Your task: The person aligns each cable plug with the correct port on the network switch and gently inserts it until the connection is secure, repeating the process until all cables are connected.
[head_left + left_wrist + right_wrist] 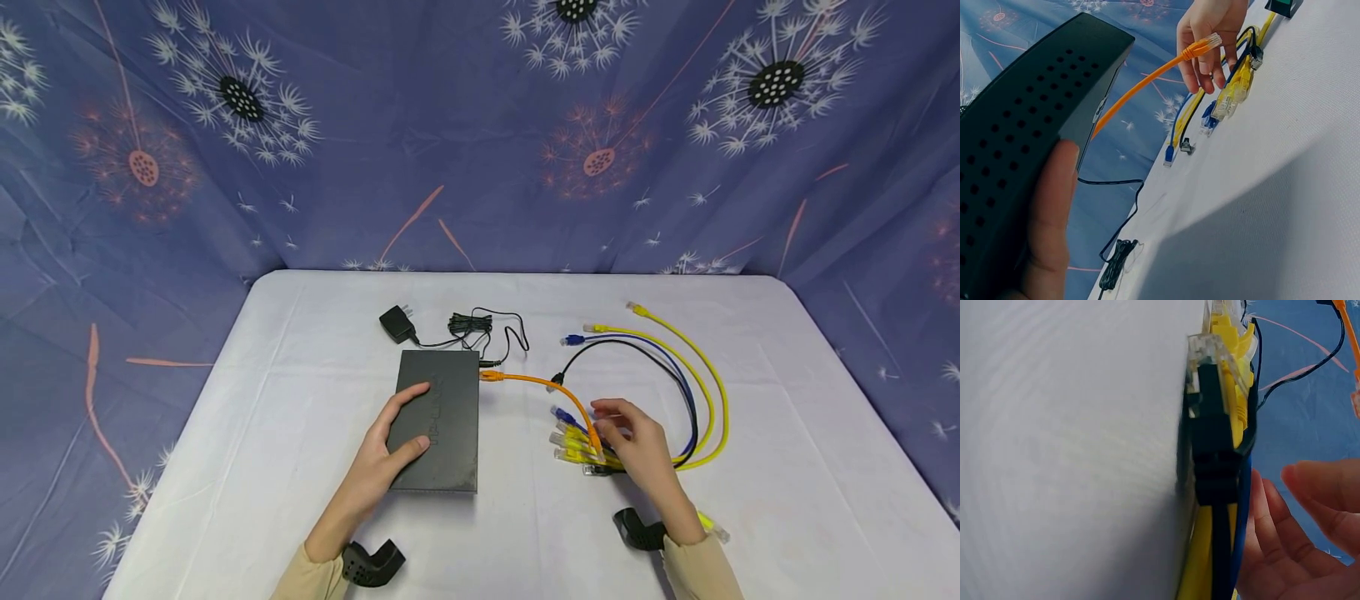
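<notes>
My left hand (372, 460) grips a black TP-Link network box (455, 429) by its left side, thumb and a finger lying on the top face. Dotted vent holes cover one side of the box in the left wrist view. An orange network cable (542, 382) is plugged into the box's right side, and its loose plug (1210, 41) overlaps my right hand in that view. Thumb and fingers of my right hand (640, 442) are apart, holding nothing, beside a bundle of yellow network cables (722, 400), blue and black ones. A black cable's plug (1213, 425) shows close up.
Behind the box lie a black power adapter (396, 324) and its tied cord (470, 325), whose lead runs to the box. A yellow plug (711, 525) pokes out by my right wrist. White cloth covers the table (315, 400); a patterned blue curtain (450, 125) hangs behind.
</notes>
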### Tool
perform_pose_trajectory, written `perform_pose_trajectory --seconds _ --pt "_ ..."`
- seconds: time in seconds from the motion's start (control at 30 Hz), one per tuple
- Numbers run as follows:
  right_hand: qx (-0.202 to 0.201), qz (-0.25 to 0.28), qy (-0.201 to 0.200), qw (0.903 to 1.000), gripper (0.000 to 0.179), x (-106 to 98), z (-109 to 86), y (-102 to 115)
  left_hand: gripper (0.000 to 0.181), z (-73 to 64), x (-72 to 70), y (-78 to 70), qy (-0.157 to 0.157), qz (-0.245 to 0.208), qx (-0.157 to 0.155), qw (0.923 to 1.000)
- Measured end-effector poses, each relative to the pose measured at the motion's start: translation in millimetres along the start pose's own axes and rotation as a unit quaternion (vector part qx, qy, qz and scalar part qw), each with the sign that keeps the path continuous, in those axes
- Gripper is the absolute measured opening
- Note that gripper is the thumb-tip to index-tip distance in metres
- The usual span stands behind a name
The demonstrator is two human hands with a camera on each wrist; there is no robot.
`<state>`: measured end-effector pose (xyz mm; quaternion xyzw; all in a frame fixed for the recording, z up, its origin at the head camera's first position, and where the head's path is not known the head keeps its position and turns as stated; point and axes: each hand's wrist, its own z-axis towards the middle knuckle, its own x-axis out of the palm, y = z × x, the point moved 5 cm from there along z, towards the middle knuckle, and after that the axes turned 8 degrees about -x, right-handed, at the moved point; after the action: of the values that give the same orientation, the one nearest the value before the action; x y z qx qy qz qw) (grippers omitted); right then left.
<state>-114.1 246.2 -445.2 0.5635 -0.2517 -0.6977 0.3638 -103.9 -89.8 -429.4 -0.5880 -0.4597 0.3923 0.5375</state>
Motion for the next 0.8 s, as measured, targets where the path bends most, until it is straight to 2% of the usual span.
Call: perform_pose_trajectory --seconds 0.27,0.8 --pt "0.000 0.018 0.000 0.9998 0.020 -1.0 -0.9 -0.7 0.060 -0.3 0.3 0.8 0.001 0.004 0.004 1.0000" --pt "0.018 -0.001 0.034 0.9993 0.028 2.9 -0.6 -1.3 0.060 -0.3 1.3 2.0 0.000 0.000 0.002 1.0000"
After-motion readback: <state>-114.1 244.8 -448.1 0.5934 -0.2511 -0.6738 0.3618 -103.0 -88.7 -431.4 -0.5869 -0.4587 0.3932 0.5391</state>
